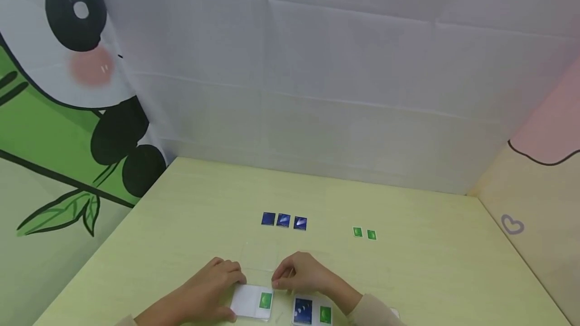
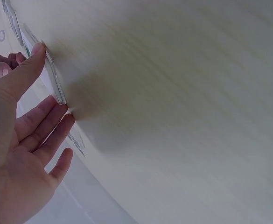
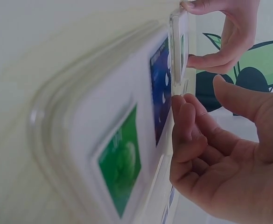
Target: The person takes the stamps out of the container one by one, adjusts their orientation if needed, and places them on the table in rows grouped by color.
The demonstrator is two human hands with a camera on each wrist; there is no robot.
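Note:
My left hand (image 1: 213, 286) holds a flat clear case (image 1: 246, 300) by its left edge, thumb at the near corner and fingers at the far one. The case has a white face with a small green picture at its right. At its far right corner is my right hand (image 1: 301, 271); in the right wrist view the fingers (image 3: 187, 121) are curled against the edge while the thumb stands apart. Whether they pinch anything is unclear. To the right lies a second white-faced case (image 1: 312, 311) bearing a blue moon-phase picture and a green one, partly cut off by the frame.
Beyond the hands lies a thin transparent sheet or lid (image 1: 259, 255). Farther back, three dark blue cards (image 1: 283, 220) lie in a row, with two green cards (image 1: 364, 233) to their right. A pale cloth wall (image 1: 317, 89) rises behind the table (image 1: 430, 255).

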